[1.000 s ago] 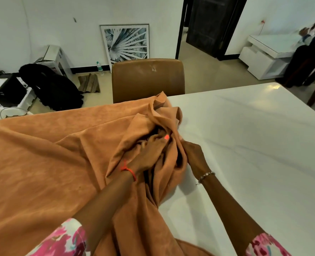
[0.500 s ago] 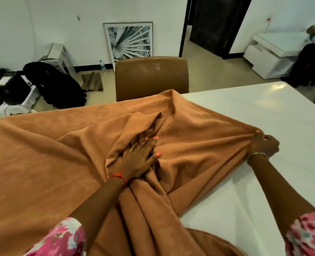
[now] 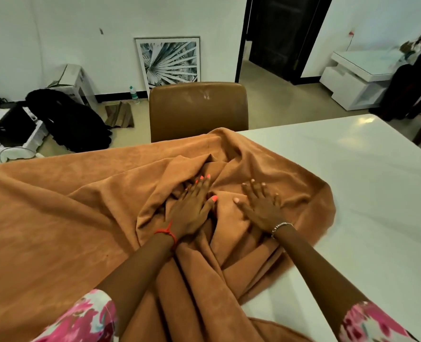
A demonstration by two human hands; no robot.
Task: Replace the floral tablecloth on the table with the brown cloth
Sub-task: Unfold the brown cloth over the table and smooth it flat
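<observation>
Now the left hand (image 3: 192, 211) and right hand (image 3: 261, 211) press flat on the brown cloth (image 3: 56, 218), grip wide.
Soft, limp stuff; I would pinch its edge.

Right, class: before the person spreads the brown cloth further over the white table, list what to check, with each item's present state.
1. Hands placed: ok; left hand and right hand lie flat, fingers straight, on the brown suede-like cloth.
2. Cloth flat: not ok; it bunches in folds around both hands.
3. Glossy white table covered: not ok; its right part is bare.
4. Cloth's left part smooth: ok.
5. Cloth free of the brown leather chair: cannot tell.
</observation>
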